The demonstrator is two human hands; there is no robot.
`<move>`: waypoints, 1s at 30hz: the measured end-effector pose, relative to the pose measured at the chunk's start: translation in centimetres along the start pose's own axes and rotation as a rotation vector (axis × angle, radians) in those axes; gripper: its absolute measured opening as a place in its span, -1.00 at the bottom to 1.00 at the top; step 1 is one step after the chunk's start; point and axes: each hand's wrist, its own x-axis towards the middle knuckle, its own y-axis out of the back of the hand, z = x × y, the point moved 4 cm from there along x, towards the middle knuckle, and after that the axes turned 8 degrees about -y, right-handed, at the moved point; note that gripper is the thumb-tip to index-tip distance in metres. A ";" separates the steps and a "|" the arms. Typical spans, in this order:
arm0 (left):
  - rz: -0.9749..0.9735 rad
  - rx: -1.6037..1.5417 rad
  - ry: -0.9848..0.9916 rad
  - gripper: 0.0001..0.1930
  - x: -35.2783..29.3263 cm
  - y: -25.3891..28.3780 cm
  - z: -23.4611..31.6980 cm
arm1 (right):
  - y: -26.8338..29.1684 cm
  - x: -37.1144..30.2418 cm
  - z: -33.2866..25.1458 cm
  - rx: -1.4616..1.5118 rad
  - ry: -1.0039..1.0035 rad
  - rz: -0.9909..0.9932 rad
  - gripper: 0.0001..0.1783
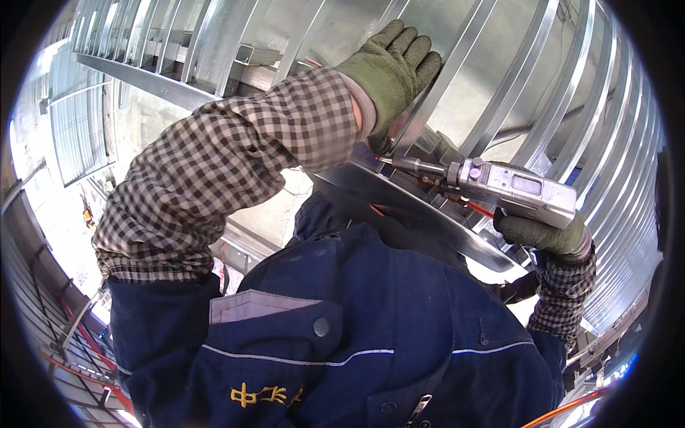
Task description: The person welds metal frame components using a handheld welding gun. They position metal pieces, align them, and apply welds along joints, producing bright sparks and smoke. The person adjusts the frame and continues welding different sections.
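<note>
Currently left hand [394, 68], in a green work glove, lies flat with fingers [414, 46] spread and released against a ribbed galvanised steel panel [499, 78], grasping nothing; its checked sleeve [235, 157] crosses the upper middle of the view. Right hand [546, 235], also gloved, is at right, fingers clenched round the grip of a grey handheld welding gun [517, 187]. Gun lies roughly level, pointing left; its narrow nozzle tip [385, 161] sits just below the left palm, at the joint where a slanted metal strip [421, 207] meets the panel ribs. Can't tell if the tip touches the metal. Red cable [479, 208] shows under the gun body. Dark blue work jacket [357, 328] fills the lower frame. Further steel framing [143, 57] visible upper left
</note>
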 end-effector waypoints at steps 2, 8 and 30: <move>0.018 -0.022 -0.001 0.52 0.3 0.5 -0.1 | 0.1 0.0 0.6 -0.025 -0.011 -0.003 -0.38; -0.005 0.098 -0.031 0.57 1.1 1.0 -0.1 | -0.1 -1.1 0.6 -0.052 -0.117 0.085 -0.38; 0.069 0.136 0.077 0.26 3.2 3.6 -0.8 | -1.0 -4.4 2.6 0.026 -0.062 0.129 -0.32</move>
